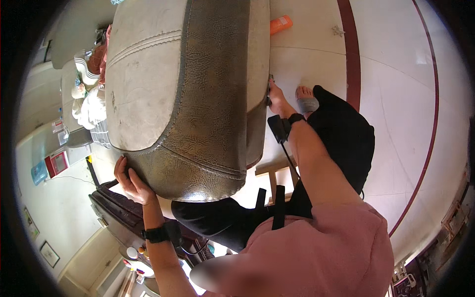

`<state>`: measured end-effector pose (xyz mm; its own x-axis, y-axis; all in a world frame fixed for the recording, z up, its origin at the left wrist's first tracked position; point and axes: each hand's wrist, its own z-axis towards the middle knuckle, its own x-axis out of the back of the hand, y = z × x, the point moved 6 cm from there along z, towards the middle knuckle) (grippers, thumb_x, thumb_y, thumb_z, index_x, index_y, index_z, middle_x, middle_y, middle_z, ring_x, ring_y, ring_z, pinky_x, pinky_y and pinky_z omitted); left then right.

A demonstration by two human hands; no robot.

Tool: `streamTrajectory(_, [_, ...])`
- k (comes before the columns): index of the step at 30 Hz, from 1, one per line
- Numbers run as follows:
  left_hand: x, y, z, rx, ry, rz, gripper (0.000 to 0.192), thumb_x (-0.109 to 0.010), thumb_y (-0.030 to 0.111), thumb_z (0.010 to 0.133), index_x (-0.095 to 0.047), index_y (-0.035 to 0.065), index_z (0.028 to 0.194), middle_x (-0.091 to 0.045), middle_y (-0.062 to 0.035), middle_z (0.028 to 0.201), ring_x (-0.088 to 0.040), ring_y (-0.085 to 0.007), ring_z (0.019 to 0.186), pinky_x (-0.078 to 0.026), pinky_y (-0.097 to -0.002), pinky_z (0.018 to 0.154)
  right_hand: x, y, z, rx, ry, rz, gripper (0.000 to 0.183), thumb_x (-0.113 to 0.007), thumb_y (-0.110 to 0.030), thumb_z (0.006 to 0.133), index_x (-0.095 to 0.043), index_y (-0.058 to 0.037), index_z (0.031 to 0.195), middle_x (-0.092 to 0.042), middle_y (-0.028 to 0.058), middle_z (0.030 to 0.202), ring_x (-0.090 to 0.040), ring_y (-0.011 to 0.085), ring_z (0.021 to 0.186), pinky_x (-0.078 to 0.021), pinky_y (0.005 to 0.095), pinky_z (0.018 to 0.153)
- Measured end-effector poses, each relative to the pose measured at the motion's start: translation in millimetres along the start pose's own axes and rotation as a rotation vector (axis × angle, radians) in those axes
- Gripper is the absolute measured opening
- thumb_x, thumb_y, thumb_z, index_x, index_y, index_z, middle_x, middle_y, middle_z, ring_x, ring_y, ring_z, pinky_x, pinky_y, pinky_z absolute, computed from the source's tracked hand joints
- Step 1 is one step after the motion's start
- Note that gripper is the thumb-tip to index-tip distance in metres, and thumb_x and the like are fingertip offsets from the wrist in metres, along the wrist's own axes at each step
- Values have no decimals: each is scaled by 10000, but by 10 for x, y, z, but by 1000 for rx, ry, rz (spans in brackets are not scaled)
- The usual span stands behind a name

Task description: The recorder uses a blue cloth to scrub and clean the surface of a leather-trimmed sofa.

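A sofa armrest (pixel 211 92) with a brown leather band and light grey panels fills the middle of the head view. My left hand (pixel 133 182) rests against the rounded brown end of the armrest, fingers spread, with nothing in its grasp. Down at the sofa's right side near the floor is my right hand (pixel 275 94), touching the lower edge. Its fingertips are partly hidden behind the sofa, beside a small dark thing I cannot identify. Whether it grips anything cannot be told. Both wrists bear black straps with a device.
An orange packet or bottle (pixel 281 25) lies on the tiled floor beside the sofa. My sandalled foot (pixel 307 100) stands near my right hand. Clothes and cloths (pixel 92 105) are heaped beyond the armrest. A dark wooden piece of furniture (pixel 122 208) is at the lower left.
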<state>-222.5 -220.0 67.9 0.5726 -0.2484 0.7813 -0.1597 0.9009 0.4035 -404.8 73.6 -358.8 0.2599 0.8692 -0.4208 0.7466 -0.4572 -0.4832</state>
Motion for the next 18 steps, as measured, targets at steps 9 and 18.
streamTrajectory(9, [-122,33,-19,-16,89,-100,256,-459,35,848,-578,-44,1061,-546,-169,1124,-513,-291,1060,-374,-385,964,164,351,-988,-108,-54,-136,663,-272,-530,959,-277,-47,1414,-301,106,1461,-307,243,1294,-229,389,1067])
streamTrajectory(18, [45,-41,-35,-49,160,-31,201,-504,26,821,-608,-23,985,-578,-157,1079,-546,-291,1018,-417,-361,922,-394,803,-2393,578,-169,-472,639,-349,-314,971,-77,20,1442,-22,207,1514,3,335,1408,-57,389,1136])
